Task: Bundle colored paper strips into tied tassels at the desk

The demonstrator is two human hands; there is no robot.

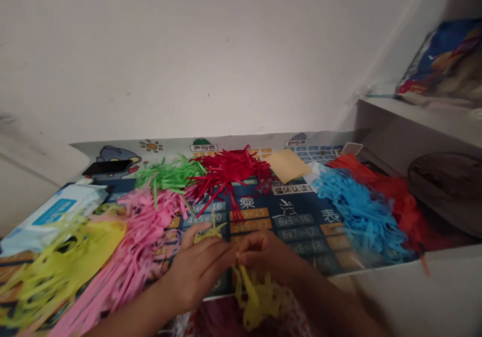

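A bundle of yellow fringed paper (258, 302) is between my two hands. Its short tips stick out above the fingers of my left hand (199, 269), which is closed around it. My right hand (265, 251) pinches the bundle's narrow neck beside the left fingertips, and the longer strips dangle below, past the table's front edge. The exact grip of the fingers is partly hidden. Ahead of my hands lies a pile of dark red paper strips (239, 169). Left of them are pink strips (146, 226) and more yellow fringed paper (94, 244).
A printed mat (293, 234) covers the table. Green strips (171, 171), a black phone (107, 167) and a light-blue packet (56, 211) lie left. An orange-yellow paper sheet (289, 165), blue strips (357, 211) and red-orange fringe (399, 201) lie right. A wall (211, 66) rises behind.
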